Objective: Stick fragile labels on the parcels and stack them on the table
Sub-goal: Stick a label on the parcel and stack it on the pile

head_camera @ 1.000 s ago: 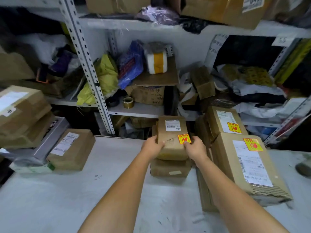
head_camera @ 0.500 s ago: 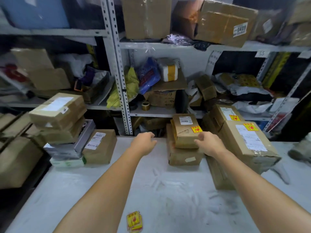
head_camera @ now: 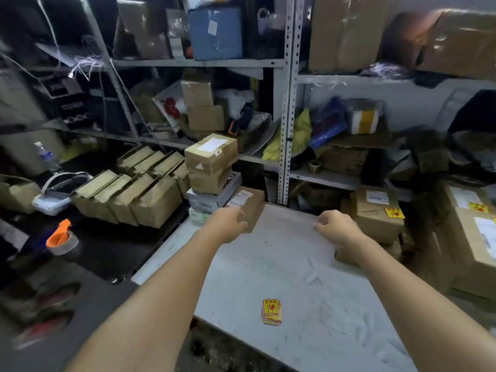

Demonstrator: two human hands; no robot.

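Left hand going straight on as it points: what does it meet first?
Probably the brown parcel just ahead of the left hand, at the table's far-left corner; they may already touch.

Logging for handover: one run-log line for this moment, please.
left hand: loose, at brown parcel, no grip seen | right hand: loose, empty | sticker pad: on table | labelled parcel: stacked right

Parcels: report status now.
Both hands empty. Left hand at unstickered parcel, right hand near stickered parcel. Label stack on table. Nothing blocking.
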